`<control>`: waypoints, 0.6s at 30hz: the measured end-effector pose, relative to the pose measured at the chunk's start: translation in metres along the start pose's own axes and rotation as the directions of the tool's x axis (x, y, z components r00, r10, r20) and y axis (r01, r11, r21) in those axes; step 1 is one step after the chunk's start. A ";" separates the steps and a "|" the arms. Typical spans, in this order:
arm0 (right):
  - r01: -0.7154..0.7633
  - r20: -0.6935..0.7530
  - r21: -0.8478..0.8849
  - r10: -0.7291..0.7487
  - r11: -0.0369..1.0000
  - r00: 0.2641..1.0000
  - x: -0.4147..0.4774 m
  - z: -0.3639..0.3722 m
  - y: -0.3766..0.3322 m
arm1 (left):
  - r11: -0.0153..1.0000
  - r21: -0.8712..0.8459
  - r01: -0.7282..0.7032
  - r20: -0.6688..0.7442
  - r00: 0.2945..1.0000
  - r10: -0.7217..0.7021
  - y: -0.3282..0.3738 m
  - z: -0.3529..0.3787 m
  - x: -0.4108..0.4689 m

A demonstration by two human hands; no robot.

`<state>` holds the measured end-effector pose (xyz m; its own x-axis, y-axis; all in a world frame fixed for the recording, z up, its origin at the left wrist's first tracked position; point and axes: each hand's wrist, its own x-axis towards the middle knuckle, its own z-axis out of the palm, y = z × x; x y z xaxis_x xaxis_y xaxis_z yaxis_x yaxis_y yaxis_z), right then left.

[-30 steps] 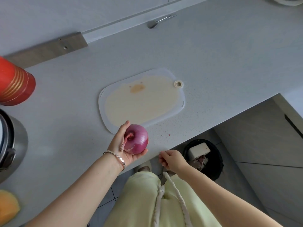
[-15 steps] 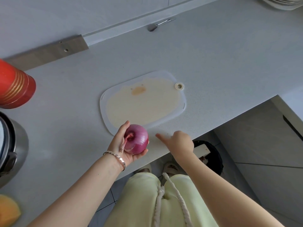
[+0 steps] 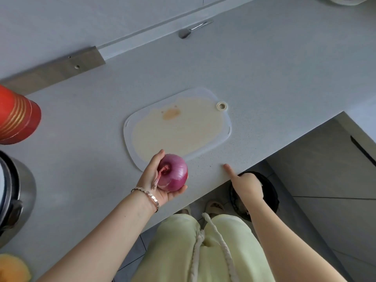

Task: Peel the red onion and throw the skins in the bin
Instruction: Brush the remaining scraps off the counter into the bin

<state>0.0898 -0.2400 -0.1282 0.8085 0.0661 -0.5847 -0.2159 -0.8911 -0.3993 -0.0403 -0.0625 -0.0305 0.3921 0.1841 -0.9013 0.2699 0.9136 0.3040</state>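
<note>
My left hand [image 3: 155,180] cups a shiny purple red onion [image 3: 174,173] just above the counter, near the front corner of the chopping board. A strip of skin hangs from the onion's top against my palm. My right hand [image 3: 245,183] rests at the counter's front edge with its index finger stretched out, the tip touching the counter near tiny skin flecks [image 3: 210,165]; the other fingers are curled and hold nothing. The black bin [image 3: 271,192] stands on the floor below the counter edge, mostly hidden behind my right hand.
A white chopping board [image 3: 179,127] with a beige stain lies mid-counter. A red cup stack [image 3: 17,117] and a steel pot [image 3: 16,198] sit at the left, an orange fruit piece [image 3: 12,268] at bottom left, a spoon [image 3: 193,30] at the back.
My right hand rose from below the counter edge by the bin to the counter top, index finger now pointing onto the surface. The left hand kept the onion still.
</note>
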 end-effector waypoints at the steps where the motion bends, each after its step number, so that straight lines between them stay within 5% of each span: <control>1: 0.029 0.038 0.005 -0.029 1.000 0.999 0.002 0.002 0.002 | 1.000 0.012 -0.002 0.001 1.000 0.002 0.001 0.000 0.001; 11: 0.194 0.058 0.248 -0.214 0.949 0.975 0.011 -0.010 0.035 | 0.977 0.213 0.018 0.005 1.000 -0.020 -0.014 0.047 0.009; 15: 0.014 -0.044 0.322 0.000 0.947 0.999 0.045 -0.038 0.081 | 0.932 0.362 -0.010 0.017 1.000 0.005 -0.035 0.099 0.023; 18: -0.258 0.026 0.398 0.270 0.880 0.963 0.090 -0.046 0.136 | 0.888 0.458 -0.039 0.078 0.997 0.004 -0.059 0.145 0.040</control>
<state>0.1584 -0.3755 -0.2029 0.7058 -0.1653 -0.6889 -0.6164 -0.6226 -0.4821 0.0870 -0.1615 -0.0396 0.4606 0.1589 -0.8733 0.6273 0.6378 0.4469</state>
